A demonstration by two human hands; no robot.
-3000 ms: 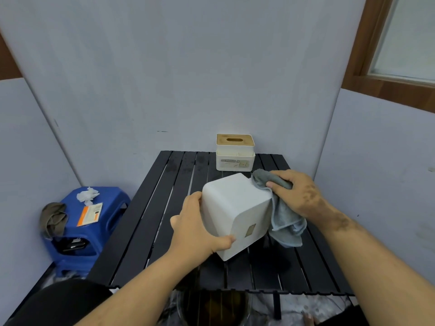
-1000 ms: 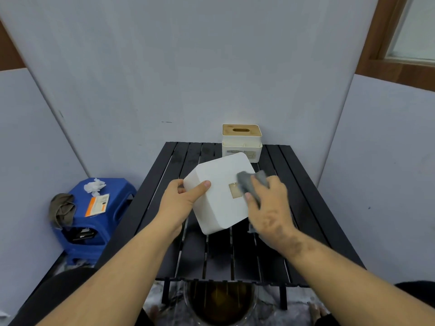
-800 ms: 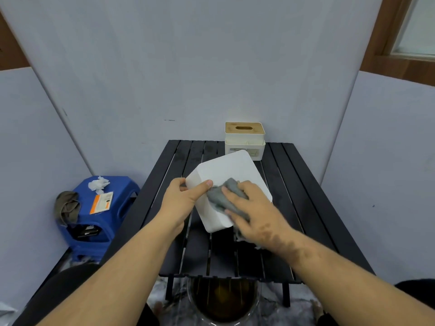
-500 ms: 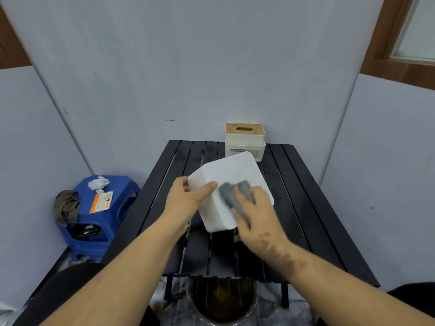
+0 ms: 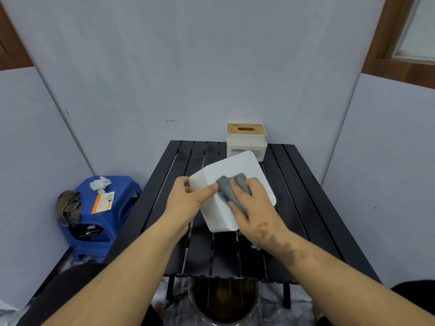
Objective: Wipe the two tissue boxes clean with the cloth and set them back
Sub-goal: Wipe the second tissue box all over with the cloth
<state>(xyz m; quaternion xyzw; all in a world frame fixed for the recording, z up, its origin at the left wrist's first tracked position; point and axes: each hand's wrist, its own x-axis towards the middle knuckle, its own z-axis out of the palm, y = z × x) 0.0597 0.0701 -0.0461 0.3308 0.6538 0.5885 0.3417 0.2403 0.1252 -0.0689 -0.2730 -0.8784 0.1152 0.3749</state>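
White tissue box point(image 5: 237, 175) being held tilted above the table point(image 5: 306, 208) centre by the left hand point(image 5: 186, 201) grip, grey cloth point(image 5: 229, 188) being pressed onto it under the right hand point(image 5: 253, 205), wood-lidded tissue box point(image 5: 246, 140) being kept at the far edge.

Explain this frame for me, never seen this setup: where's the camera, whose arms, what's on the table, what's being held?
There is no machine here: a person wears one wide-angle camera on the head, looking forward and down, so both arms reach in from the bottom edge. The left hand grips the white tissue box, tilted above the black slatted table. The right hand presses a grey cloth against the box's upturned face. A second tissue box with a wooden lid stands at the table's far edge. Left of the table is a blue stool carrying crumpled tissue, an orange and white packet and a brownish cloth.
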